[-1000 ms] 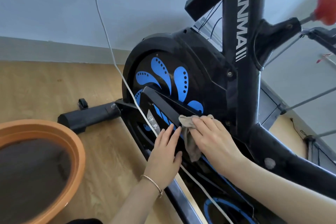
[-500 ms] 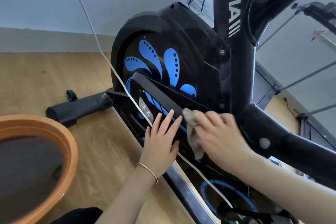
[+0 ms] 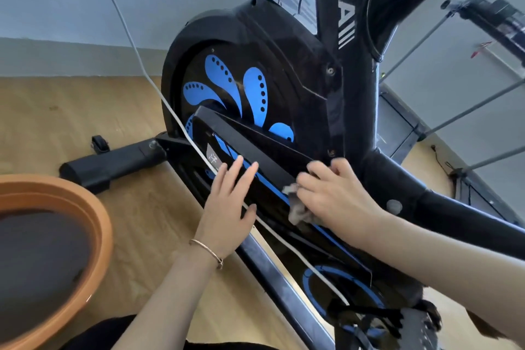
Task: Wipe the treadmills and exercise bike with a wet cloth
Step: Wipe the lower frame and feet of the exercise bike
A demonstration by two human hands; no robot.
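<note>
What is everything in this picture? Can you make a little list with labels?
place: wooden floor by a pale wall
machine: black exercise bike with blue petal shapes
right hand: presses a grey cloth on the bike's side
left hand: flat on the bike, fingers straight, a thin bracelet on the wrist
cord: white cable running across the bike and under the left hand
tub: orange basin of dark water, at the left

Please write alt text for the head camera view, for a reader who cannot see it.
A right hand presses a grey cloth on the black guard of an exercise bike, while the left hand rests flat on it. A white cable crosses the bike; an orange basin of water stands on the floor.
</note>
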